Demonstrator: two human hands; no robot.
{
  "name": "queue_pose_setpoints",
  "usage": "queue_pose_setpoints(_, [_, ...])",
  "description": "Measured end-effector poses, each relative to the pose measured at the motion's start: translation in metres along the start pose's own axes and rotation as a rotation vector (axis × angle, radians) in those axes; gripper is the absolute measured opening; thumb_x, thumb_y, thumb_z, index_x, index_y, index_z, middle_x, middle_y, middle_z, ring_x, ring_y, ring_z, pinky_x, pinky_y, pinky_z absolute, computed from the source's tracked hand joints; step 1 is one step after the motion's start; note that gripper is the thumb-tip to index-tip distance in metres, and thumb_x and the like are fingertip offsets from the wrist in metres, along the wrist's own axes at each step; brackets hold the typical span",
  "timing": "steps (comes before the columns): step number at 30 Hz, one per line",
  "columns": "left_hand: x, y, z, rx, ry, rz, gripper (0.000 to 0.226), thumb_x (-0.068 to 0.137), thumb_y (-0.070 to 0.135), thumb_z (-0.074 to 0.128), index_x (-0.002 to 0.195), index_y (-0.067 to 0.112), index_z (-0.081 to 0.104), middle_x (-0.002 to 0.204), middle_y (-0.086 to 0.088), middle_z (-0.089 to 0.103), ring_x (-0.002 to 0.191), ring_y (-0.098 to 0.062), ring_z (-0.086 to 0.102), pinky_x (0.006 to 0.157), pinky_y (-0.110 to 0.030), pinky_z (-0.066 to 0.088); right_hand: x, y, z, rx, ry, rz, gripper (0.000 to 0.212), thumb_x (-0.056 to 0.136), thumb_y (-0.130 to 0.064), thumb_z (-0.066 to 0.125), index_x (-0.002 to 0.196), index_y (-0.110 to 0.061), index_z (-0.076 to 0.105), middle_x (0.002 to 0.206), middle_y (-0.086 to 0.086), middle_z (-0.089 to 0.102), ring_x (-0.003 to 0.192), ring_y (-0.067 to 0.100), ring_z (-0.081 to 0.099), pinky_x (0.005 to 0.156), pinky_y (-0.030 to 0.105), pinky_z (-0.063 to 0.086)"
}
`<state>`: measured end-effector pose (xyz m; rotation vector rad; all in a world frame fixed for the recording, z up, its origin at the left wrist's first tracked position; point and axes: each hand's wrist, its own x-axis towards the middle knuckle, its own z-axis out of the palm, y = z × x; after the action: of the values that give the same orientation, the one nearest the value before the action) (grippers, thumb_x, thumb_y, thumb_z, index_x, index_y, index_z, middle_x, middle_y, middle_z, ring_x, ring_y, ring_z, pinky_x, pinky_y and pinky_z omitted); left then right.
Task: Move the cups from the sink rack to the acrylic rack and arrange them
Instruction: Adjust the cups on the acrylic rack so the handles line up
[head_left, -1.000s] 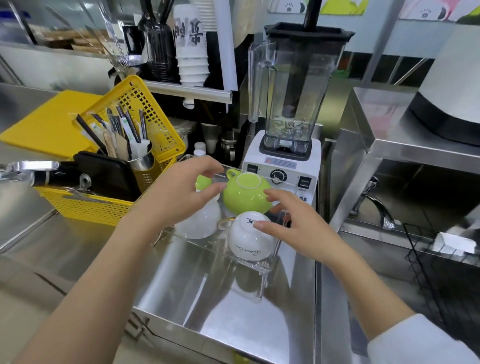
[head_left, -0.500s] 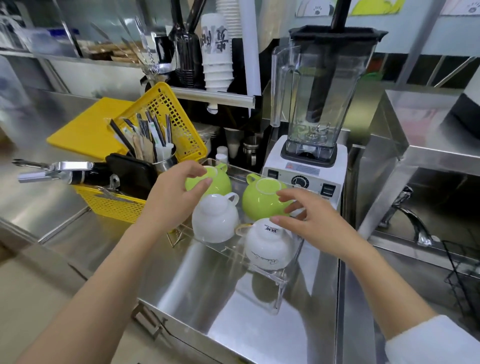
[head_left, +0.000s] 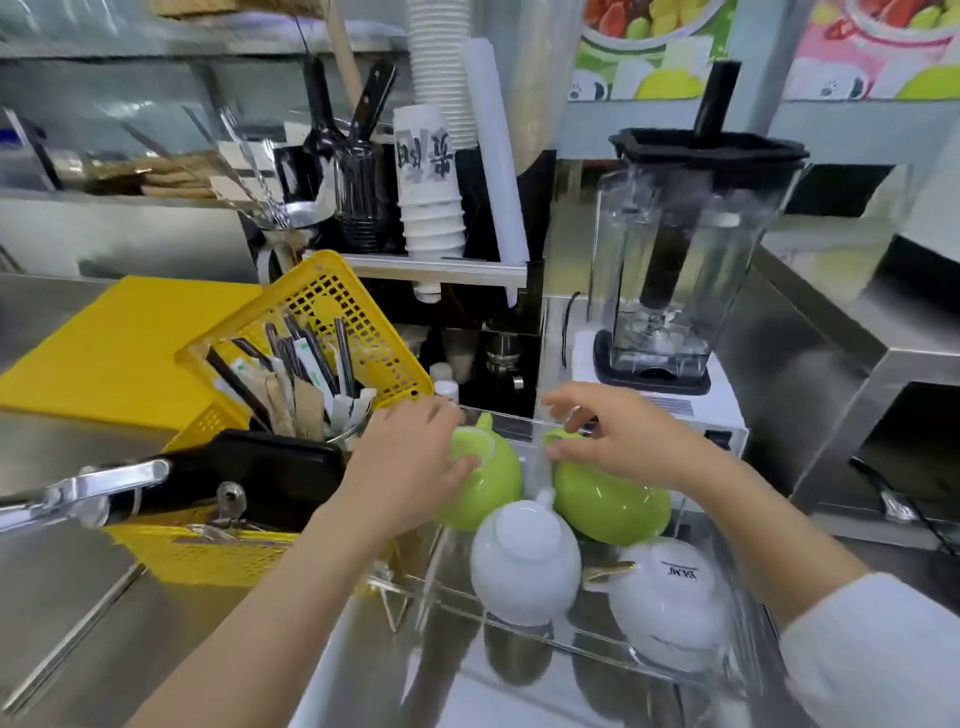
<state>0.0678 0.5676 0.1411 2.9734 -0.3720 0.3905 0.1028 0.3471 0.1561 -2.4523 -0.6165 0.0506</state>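
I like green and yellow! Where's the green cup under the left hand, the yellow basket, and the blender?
left green cup (head_left: 496, 486), head view, its rounded side.
yellow basket (head_left: 332, 301), head view, raised mesh wall.
blender (head_left: 675, 249), head view, clear jar.

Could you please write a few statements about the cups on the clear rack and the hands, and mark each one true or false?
1. Four cups sit upside down on the acrylic rack. True.
2. The two green cups are in the front row, nearest the person. False: the left green cup and right green cup are at the back; the left white cup and right white cup are in front.
3. The left hand rests on the left green cup. True.
4. The right hand has its grip on a white cup. False: it is on the right green cup.
5. The blender jar is full of juice. False: it looks empty.
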Motion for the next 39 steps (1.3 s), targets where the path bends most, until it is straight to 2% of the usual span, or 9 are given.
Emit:
queue_pose_setpoints(3, [0.005, -0.004, 0.009, 0.048, -0.038, 0.049, 0.050, 0.086, 0.055, 0.044, 0.119, 0.019, 0.045, 0.119, -0.004, 0.049, 0.110, -0.025, 0.044, 0.089, -0.035, 0.033, 0.018, 0.000, 0.010, -0.030, -0.037, 0.031, 0.050, 0.078, -0.026, 0.068, 0.123, -0.031, 0.049, 0.114, -0.008, 0.057, 0.096, 0.008, 0.054, 0.078, 0.023, 0.042])
queue_pose_setpoints(7, [0.011, -0.001, 0.023, -0.026, -0.124, 0.032, 0.061, 0.083, 0.061, 0.043, 0.126, 0.018, 0.037, 0.123, -0.005, 0.046, 0.112, -0.025, 0.042, 0.090, -0.036, 0.035, 0.033, 0.005, 0.018, -0.073, -0.110, 0.075, 0.066, 0.074, -0.022, 0.073, 0.129, -0.039, 0.041, 0.113, -0.016, 0.051, 0.102, 0.007, 0.050, 0.082, 0.024, 0.039])
queue_pose_setpoints(12, [0.013, 0.001, 0.030, -0.148, -0.167, -0.074, 0.088, 0.067, 0.073, 0.053, 0.133, 0.020, 0.029, 0.132, -0.003, 0.042, 0.121, -0.025, 0.039, 0.096, -0.037, 0.038, 0.057, 0.002, 0.018, -0.198, -0.238, 0.034, 0.078, 0.071, -0.018, 0.075, 0.135, -0.036, 0.034, 0.142, -0.010, 0.042, 0.122, 0.011, 0.043, 0.097, 0.026, 0.036])
queue_pose_setpoints(15, [0.014, 0.000, 0.032, -0.219, -0.190, -0.094, 0.089, 0.065, 0.070, 0.059, 0.133, 0.020, 0.030, 0.132, -0.003, 0.040, 0.122, -0.023, 0.036, 0.097, -0.036, 0.038, 0.073, -0.004, 0.023, -0.273, -0.331, -0.002, 0.082, 0.070, -0.013, 0.074, 0.137, -0.035, 0.032, 0.145, -0.010, 0.038, 0.121, 0.009, 0.041, 0.087, 0.018, 0.031])
queue_pose_setpoints(19, [0.018, -0.005, 0.033, -0.308, -0.224, -0.066, 0.092, 0.064, 0.064, 0.066, 0.138, 0.024, 0.027, 0.129, -0.002, 0.034, 0.123, -0.022, 0.031, 0.101, -0.037, 0.036, 0.083, -0.006, 0.031, -0.373, -0.456, -0.053, 0.088, 0.065, -0.012, 0.077, 0.137, -0.035, 0.032, 0.146, -0.009, 0.038, 0.130, 0.017, 0.036, 0.092, 0.030, 0.029])
queue_pose_setpoints(24, [0.014, -0.006, 0.033, -0.373, -0.162, -0.042, 0.088, 0.062, 0.058, 0.071, 0.136, 0.032, 0.031, 0.112, 0.004, 0.023, 0.112, -0.017, 0.024, 0.101, -0.034, 0.032, 0.084, 0.004, 0.035, -0.476, -0.391, -0.103, 0.085, 0.056, -0.026, 0.082, 0.129, -0.036, 0.039, 0.138, -0.008, 0.044, 0.126, 0.017, 0.038, 0.084, 0.035, 0.023])
queue_pose_setpoints(29, [0.010, -0.006, 0.032, -0.333, -0.162, -0.083, 0.076, 0.068, 0.049, 0.071, 0.132, 0.027, 0.036, 0.126, 0.002, 0.034, 0.116, -0.020, 0.031, 0.100, -0.035, 0.032, 0.076, 0.011, 0.036, -0.461, -0.326, -0.117, 0.082, 0.055, -0.039, 0.082, 0.125, -0.034, 0.041, 0.130, -0.007, 0.048, 0.117, 0.018, 0.042, 0.083, 0.032, 0.021])
queue_pose_setpoints(34, [0.006, -0.002, 0.032, -0.254, -0.136, -0.108, 0.059, 0.081, 0.035, 0.064, 0.133, 0.025, 0.037, 0.132, -0.002, 0.036, 0.117, -0.023, 0.035, 0.097, -0.032, 0.034, 0.067, 0.013, 0.034, -0.482, -0.281, -0.089, 0.075, 0.057, -0.052, 0.077, 0.119, -0.024, 0.045, 0.116, -0.003, 0.053, 0.108, 0.018, 0.043, 0.090, 0.035, 0.024])
queue_pose_setpoints(39, [0.006, 0.006, 0.034, -0.159, -0.090, -0.112, 0.050, 0.091, 0.031, 0.047, 0.138, 0.023, 0.033, 0.133, -0.008, 0.042, 0.119, -0.026, 0.043, 0.093, -0.033, 0.039, 0.062, 0.018, 0.030, -0.475, -0.244, -0.069, 0.054, 0.069, -0.049, 0.070, 0.108, -0.018, 0.052, 0.108, -0.001, 0.057, 0.091, 0.014, 0.040, 0.080, 0.032, 0.021])
